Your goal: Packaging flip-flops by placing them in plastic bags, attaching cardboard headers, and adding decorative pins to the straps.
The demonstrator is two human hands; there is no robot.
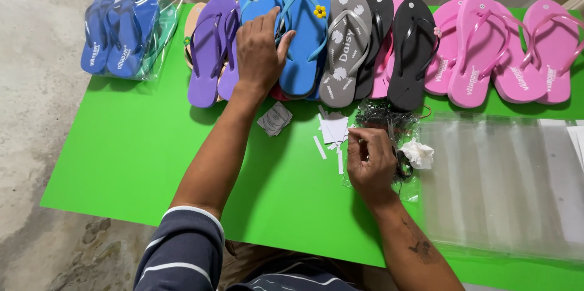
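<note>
My left hand (260,53) reaches to the back of the green table (146,151) and rests its fingers on a pair of light blue flip-flops (304,29), between them and a purple pair (210,47). My right hand (371,160) hovers low over the table's middle with fingers curled, pinching something small and thin by a heap of small black fasteners (386,114). White paper strips (331,129) lie just left of it, and a small grey stack of tags (275,118) sits under my left forearm.
Grey (344,47), black (410,53) and several pink flip-flops (486,53) line the back edge. A bagged dark blue pair (121,29) lies off the table's left corner. Clear plastic bags (499,187) are stacked at right, beside crumpled white paper (418,153).
</note>
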